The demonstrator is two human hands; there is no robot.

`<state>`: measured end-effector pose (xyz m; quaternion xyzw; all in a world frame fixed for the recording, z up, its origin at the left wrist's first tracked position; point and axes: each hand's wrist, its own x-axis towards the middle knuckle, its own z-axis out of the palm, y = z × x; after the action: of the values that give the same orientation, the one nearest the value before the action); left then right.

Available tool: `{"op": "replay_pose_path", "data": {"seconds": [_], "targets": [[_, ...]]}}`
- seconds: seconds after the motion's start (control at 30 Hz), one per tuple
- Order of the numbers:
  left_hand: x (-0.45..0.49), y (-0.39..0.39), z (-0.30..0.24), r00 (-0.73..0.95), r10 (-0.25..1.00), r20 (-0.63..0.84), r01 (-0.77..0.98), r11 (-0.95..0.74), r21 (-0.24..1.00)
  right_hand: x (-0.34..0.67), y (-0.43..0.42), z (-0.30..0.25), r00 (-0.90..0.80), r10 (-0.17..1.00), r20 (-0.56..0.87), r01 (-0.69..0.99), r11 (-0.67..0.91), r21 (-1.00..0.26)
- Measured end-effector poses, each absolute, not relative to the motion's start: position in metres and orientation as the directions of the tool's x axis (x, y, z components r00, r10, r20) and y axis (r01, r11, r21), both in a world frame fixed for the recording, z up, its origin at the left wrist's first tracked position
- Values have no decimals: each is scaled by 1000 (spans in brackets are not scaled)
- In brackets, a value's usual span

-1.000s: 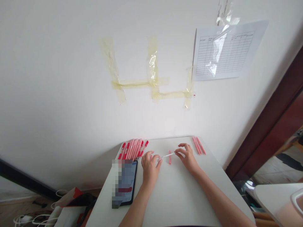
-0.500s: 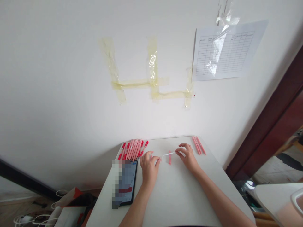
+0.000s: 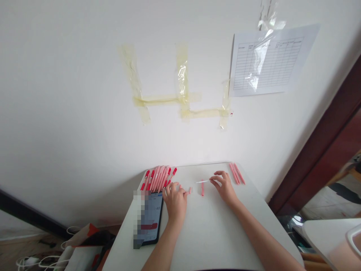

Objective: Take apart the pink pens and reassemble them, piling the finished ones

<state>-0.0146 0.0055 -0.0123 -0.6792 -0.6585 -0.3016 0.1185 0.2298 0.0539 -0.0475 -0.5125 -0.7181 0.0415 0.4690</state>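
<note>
My right hand [image 3: 224, 187] pinches one end of a thin white pen refill [image 3: 200, 181] between thumb and fingertips; its other end points left. Below and partly behind the refill, a pink pen barrel [image 3: 202, 189] lies on the white table. My left hand [image 3: 176, 199] has curled fingers, with thumb and index fingertip closed at a small pink pen part [image 3: 190, 191]. Another pink bit [image 3: 181, 186] shows just beyond the left fingers, mostly hidden by them.
Several pink and red pens [image 3: 159, 178] lie in a row at the back left. A phone [image 3: 150, 222] rests below them. More pink pens [image 3: 237, 173] lie at the back right. The wall [image 3: 180, 146] stands behind the table [image 3: 208, 237].
My left hand has moved slightly left, away from the refill's left end, which is now free. My right hand stays nearly still with the refill.
</note>
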Motion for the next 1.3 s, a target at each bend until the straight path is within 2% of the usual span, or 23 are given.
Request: {"op": "replay_pose_path", "data": {"seconds": [0.77, 1.3], "targets": [[-13, 5, -12, -93, 830, 550, 974, -40, 224, 229, 52, -45, -22, 784, 620, 681, 466, -565], [-12, 7, -13, -96, 795, 599, 978, -38, 207, 230, 52, -44, -28, 779, 627, 685, 471, -555]]}}
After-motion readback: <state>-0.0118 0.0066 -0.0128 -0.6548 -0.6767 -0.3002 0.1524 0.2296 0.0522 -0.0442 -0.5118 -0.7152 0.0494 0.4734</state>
